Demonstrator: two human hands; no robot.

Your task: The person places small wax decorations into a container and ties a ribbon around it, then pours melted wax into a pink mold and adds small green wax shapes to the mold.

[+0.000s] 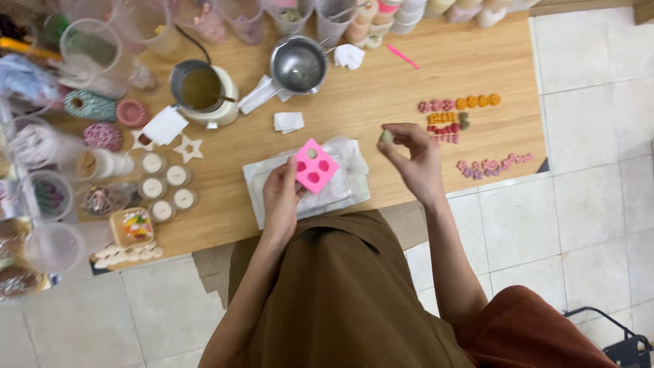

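Two hands over wooden table [381, 95] | left hand [281, 197] fingers closed on pink silicone mould [315, 166], above clear plastic sheet [272, 178] | right hand [415, 160] fingertips pinching small greenish wax piece [386, 137] | beyond: rows of coloured wax shapes [458, 105], steel pouring pot [298, 65]

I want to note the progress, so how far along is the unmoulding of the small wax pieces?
Done: rows of small coloured pieces lie on the table. In hand: the left hand holds the pink mould, and the right hand pinches one greenish piece. Left: whether the mould's cavities still hold pieces cannot be told.
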